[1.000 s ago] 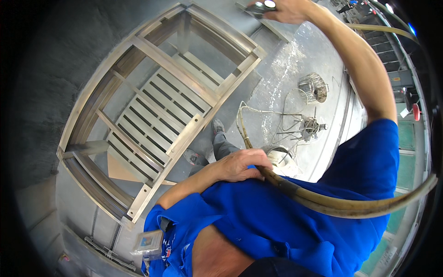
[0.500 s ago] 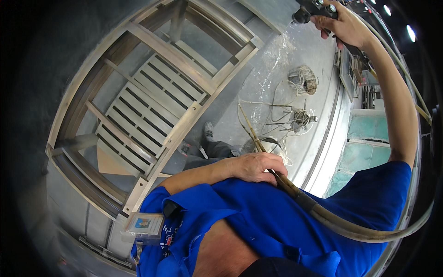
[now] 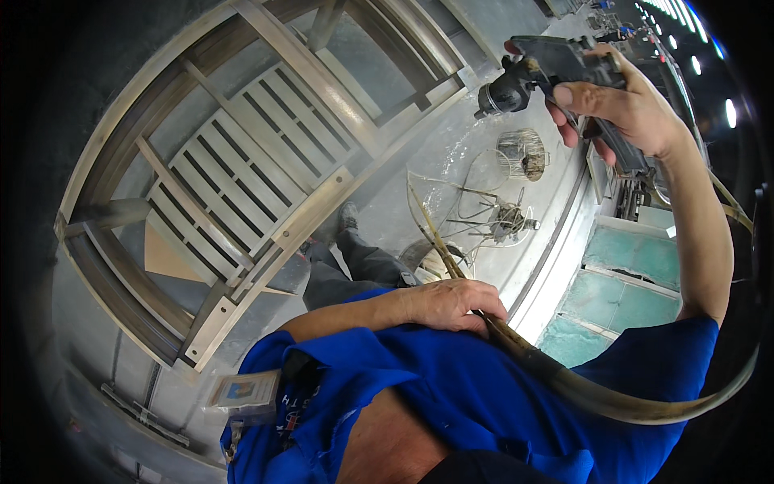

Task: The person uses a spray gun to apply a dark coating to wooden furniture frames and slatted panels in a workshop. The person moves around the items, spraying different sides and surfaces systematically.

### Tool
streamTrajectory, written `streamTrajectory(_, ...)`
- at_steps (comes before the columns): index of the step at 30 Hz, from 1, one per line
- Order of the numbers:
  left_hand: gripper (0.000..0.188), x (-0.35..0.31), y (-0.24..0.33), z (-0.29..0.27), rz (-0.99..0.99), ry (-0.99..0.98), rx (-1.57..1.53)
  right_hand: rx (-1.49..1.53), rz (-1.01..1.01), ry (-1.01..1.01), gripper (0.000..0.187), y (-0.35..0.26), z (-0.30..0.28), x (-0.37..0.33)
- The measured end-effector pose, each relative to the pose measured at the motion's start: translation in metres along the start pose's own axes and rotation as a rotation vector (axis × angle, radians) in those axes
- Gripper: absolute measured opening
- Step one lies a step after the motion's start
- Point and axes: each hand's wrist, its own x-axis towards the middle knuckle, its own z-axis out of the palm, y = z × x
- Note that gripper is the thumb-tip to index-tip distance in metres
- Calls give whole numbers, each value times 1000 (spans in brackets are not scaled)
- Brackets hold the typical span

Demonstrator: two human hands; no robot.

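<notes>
Raised at the upper right, my right hand (image 3: 617, 105) is wrapped round the grip of a black spray gun (image 3: 556, 68). The gun's round nozzle end points left, towards a large wooden frame (image 3: 310, 214) with curved rails, crossbars and drilled holes. Within that frame's outline shows a pale slatted panel (image 3: 242, 169). My left hand (image 3: 455, 305) is closed around a stained, yellowish hose (image 3: 556, 375) near my waist. From there the hose loops along my front to the right and rises beside my right arm.
On the floor ahead stand a stained bucket (image 3: 522, 153) and a pump-like device (image 3: 512, 222) with tangled thin tubes. Green filter panels (image 3: 597, 298) line the right side. A metal rail (image 3: 149, 411) runs along the lower left.
My right hand has brought the spray gun lower and further into view. The wooden frame appears shifted slightly left. My left hand keeps its hold on the hose.
</notes>
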Motion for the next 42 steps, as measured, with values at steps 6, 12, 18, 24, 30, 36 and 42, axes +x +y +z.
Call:
streamTrajectory(6, 34, -3, 3, -3, -30, 22, 37, -376, -110, 288, 32, 16, -29, 30)
streamTrajectory(12, 36, -12, 6, -6, 18, 85, 55, -339, 219, 178, 38, 32, -33, 41)
streamTrajectory(18, 35, -6, 13, -8, -21, 80, 114, 0, 115, -41, 43, 2, 30, -9)
streamTrajectory(24, 31, -9, 20, -14, 34, 274, 219, 375, -74, -385, 45, -55, 100, -28)
streamTrajectory(30, 34, -14, 26, -30, -18, 485, 358, 456, -301, -761, 92, -74, 136, 16)
streamTrajectory(36, 33, -4, 37, -49, -86, 712, 496, 197, -546, -722, 64, -79, 138, 83)
streamTrajectory(42, 35, 37, 29, -64, -153, 928, 526, 151, -567, -905, 47, -93, 189, 111)
